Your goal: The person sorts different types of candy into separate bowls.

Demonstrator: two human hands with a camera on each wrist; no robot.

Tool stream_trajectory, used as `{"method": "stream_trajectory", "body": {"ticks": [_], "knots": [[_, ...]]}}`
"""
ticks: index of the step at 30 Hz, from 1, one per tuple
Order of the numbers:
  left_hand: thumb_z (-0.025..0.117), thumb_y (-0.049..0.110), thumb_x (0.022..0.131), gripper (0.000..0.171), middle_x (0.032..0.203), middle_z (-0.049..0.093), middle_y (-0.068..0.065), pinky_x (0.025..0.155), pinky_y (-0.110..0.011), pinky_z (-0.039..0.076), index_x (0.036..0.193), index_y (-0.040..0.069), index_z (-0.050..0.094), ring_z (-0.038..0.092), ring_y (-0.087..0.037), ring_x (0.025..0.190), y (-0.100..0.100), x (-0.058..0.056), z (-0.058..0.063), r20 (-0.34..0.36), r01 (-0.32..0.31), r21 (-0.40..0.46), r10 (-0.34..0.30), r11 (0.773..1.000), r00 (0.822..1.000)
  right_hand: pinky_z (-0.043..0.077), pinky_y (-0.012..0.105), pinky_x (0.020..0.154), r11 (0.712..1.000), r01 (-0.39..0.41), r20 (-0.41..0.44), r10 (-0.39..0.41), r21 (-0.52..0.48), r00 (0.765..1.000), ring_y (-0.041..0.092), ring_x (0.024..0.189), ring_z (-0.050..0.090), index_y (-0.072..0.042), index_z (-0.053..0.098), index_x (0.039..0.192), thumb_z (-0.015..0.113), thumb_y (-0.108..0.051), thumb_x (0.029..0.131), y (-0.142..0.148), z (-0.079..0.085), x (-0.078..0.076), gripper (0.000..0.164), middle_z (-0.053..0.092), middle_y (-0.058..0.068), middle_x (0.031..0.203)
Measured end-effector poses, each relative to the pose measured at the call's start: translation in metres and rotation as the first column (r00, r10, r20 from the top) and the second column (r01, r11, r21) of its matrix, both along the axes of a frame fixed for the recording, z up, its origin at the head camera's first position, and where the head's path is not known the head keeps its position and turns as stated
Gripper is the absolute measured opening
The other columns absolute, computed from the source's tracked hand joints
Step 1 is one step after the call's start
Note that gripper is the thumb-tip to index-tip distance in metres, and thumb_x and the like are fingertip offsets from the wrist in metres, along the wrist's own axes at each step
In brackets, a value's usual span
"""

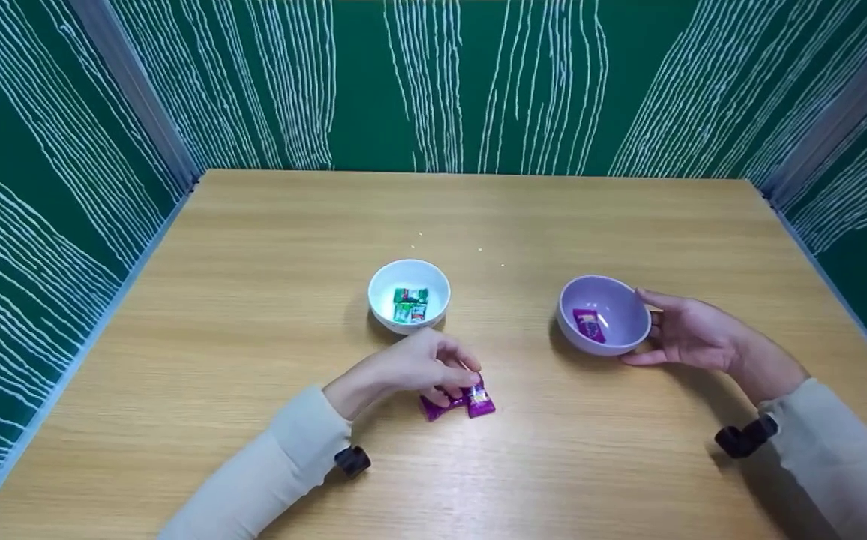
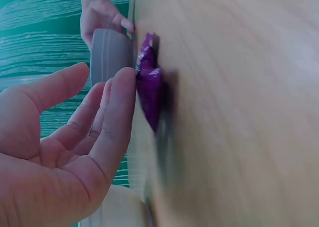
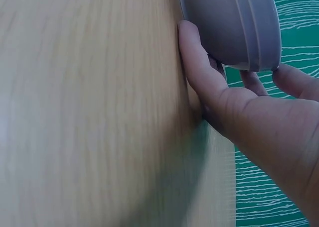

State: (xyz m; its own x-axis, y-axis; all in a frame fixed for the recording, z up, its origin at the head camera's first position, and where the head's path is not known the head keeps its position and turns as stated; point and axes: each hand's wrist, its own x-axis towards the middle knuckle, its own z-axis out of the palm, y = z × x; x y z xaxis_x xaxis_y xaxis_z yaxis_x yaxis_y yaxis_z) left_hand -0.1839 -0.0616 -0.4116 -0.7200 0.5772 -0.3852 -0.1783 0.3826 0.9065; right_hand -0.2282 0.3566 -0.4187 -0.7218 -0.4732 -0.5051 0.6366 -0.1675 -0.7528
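My left hand (image 1: 422, 364) is over several purple-wrapped candies (image 1: 481, 401) lying on the table. In the left wrist view its thumb stands apart from the fingers, and one fingertip is at the purple wrapper (image 2: 150, 87), seemingly touching it. My right hand (image 1: 692, 334) holds the side of a light purple bowl (image 1: 628, 330), thumb at the rim and other fingers lower along the wall. Inside that bowl lies a purple candy packet (image 1: 589, 325). The right wrist view shows the fingers against the bowl's outer wall (image 3: 232, 28).
Just beyond my left hand stands a white bowl (image 1: 379, 289) with several green-wrapped candies (image 1: 410, 304) in it. Tiny pale specks dot the wooden table (image 1: 291, 240) behind it. Green panels with white streaks (image 1: 358, 90) enclose the table's back and sides.
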Motion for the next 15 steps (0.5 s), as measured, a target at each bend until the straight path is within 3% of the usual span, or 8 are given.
{"method": "stream_trajectory", "body": {"ticks": [9,15], "knots": [[0.079,0.007,0.088,0.024,0.098,0.069,-0.005,0.067,-0.027,0.059,0.111,0.007,0.072,0.065,-0.016,0.084,-0.006,-0.004,-0.009,-0.098,-0.003,-0.044,-0.001,0.999,0.995,0.034,0.063,0.112,1.000,0.016,-0.002,-0.016,0.016,1.000,0.025,0.126,0.048,-0.025,0.031,0.143,0.042,-0.038,0.110,0.001,0.000,0.001,0.037,0.024,0.011,0.149],[0.081,0.002,0.084,0.029,0.099,0.069,-0.005,0.062,-0.022,0.052,0.111,0.006,0.071,0.060,-0.014,0.077,-0.011,-0.002,-0.013,-0.153,0.009,-0.051,-0.017,0.999,0.988,0.033,0.064,0.112,0.999,0.009,0.011,-0.009,-0.032,1.000,0.026,0.126,0.051,-0.024,0.049,0.136,0.040,-0.033,0.111,0.005,-0.003,-0.001,0.028,0.042,0.010,0.141]]}}
